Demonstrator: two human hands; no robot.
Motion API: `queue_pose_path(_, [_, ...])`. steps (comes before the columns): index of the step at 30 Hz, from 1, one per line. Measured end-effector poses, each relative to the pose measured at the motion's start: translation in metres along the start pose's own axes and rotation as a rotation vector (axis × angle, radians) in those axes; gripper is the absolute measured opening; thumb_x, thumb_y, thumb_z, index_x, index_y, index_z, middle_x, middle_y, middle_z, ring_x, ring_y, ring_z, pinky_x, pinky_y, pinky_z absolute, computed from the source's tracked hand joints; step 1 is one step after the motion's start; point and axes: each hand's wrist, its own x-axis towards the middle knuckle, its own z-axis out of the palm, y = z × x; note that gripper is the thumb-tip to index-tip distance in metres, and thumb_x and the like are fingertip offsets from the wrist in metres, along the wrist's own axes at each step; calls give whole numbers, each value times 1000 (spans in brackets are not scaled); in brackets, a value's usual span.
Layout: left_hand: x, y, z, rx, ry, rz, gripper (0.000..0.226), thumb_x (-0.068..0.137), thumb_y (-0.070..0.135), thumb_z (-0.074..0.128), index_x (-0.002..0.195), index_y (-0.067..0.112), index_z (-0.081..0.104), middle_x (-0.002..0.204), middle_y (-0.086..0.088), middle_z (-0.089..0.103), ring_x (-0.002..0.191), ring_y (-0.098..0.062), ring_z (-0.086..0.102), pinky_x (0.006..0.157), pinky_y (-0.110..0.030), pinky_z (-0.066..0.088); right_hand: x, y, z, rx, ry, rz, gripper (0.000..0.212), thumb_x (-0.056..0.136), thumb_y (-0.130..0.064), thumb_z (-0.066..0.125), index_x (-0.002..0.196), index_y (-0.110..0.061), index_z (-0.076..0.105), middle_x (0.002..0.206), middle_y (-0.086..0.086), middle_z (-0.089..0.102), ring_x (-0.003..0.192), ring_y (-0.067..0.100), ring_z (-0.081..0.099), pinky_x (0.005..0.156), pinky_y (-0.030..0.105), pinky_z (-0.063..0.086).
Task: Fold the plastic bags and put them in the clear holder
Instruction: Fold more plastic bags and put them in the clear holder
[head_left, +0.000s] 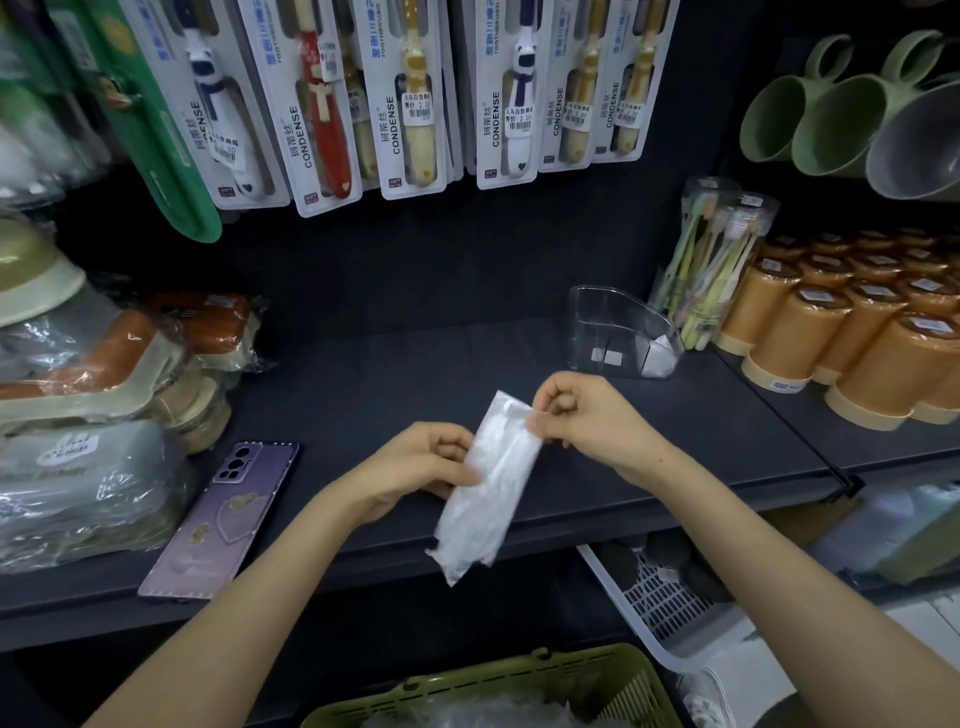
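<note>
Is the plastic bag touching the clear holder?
Apart. In the head view the left hand and right hand hold the plastic bag in front of the clear holder, with dark shelf showing between them.

Layout of the shelf. The plastic bag (488, 478) was held tilted above the front edge of the shelf (389, 374), between the left hand (421, 462), which gripped its left edge, and the right hand (582, 415), which pinched its upper right edge. The clear holder (618, 332) stood on the shelf behind the right hand, just beside a tube of toothbrushes (711, 260) on its right. Rows of canisters (857, 332) stood farther right. A phone (223, 519) lay flat near the front edge, left of the left hand, beside wrapped goods (88, 415) at far left. Toothbrush packs (405, 98) hung behind and above the shelf, with mugs (831, 119) at upper right. A basket (519, 675) sat below, in front of the shelf, and a crate (654, 597) lay under the shelf to the right.
</note>
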Motion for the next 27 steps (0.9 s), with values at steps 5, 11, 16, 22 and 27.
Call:
queue_pose_path(5, [-8, -1, 6, -215, -23, -4, 23, 76, 15, 72, 98, 11, 67, 94, -6, 71, 89, -19, 68, 74, -31, 55, 2, -4, -2, 64, -26, 6, 12, 82, -1, 67, 80, -10, 59, 61, -2, 58, 58, 7, 51, 54, 19, 43])
queue_pose_path(11, [-12, -2, 16, -223, 70, -11, 24, 79, -3, 71, 99, 7, 63, 93, -6, 72, 86, -19, 69, 69, -29, 55, -4, -6, 3, 259, -25, 60, 17, 87, -10, 68, 100, -13, 58, 78, 7, 66, 65, 10, 58, 60, 25, 47])
queue_pose_path(16, [-16, -5, 25, -371, 170, 1, 23, 81, -3, 68, 101, 7, 62, 98, -9, 72, 89, -23, 70, 69, -31, 56, -40, 6, 28, 456, -91, 191, 28, 86, -19, 69, 113, -14, 64, 98, 12, 73, 82, 19, 68, 67, 31, 53])
queue_pose_path(22, [-18, -7, 35, -482, 237, -43, 20, 83, -1, 65, 102, 6, 64, 98, -9, 73, 90, -23, 70, 76, -35, 56, -42, 9, 46, 591, 51, 176, 18, 88, -1, 63, 103, -9, 68, 83, 10, 72, 69, 17, 63, 50, 23, 44])
queue_pose_path(27, [-21, 1, 34, -572, 223, -63, 23, 84, 2, 62, 107, 3, 64, 96, -9, 71, 83, -21, 68, 71, -34, 56, -43, 6, 50, 597, 133, 32, 16, 87, 4, 62, 89, -10, 70, 74, 3, 69, 60, 17, 57, 44, 23, 41])
